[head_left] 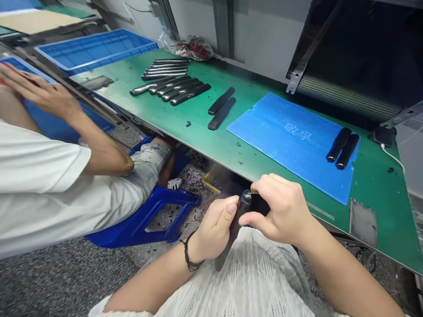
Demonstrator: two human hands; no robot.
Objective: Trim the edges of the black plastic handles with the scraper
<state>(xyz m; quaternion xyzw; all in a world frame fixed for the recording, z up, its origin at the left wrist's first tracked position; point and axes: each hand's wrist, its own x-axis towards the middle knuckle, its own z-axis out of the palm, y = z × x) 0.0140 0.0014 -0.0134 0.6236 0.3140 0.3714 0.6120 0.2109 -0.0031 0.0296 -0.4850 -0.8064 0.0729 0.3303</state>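
My left hand [216,226] and my right hand [279,209] are both closed on one long black handle piece [235,229], held over my lap just below the front edge of the green table [198,119]. My left thumb presses on its side while my right fingers pinch its upper end. Its lower end points down toward my white knitted top. On the table, two black handles [343,150] lie on a blue mat [291,141], two more [221,108] lie left of the mat, and a row of several handles [172,88] lies farther left.
A co-worker in a white shirt sits at the left on a blue stool [145,215], one hand [36,94] over a blue crate [95,48]. Thin metal blades [167,68] lie at the back. A plastic bag [191,46] sits by the wall. A dark machine [357,53] stands at the right.
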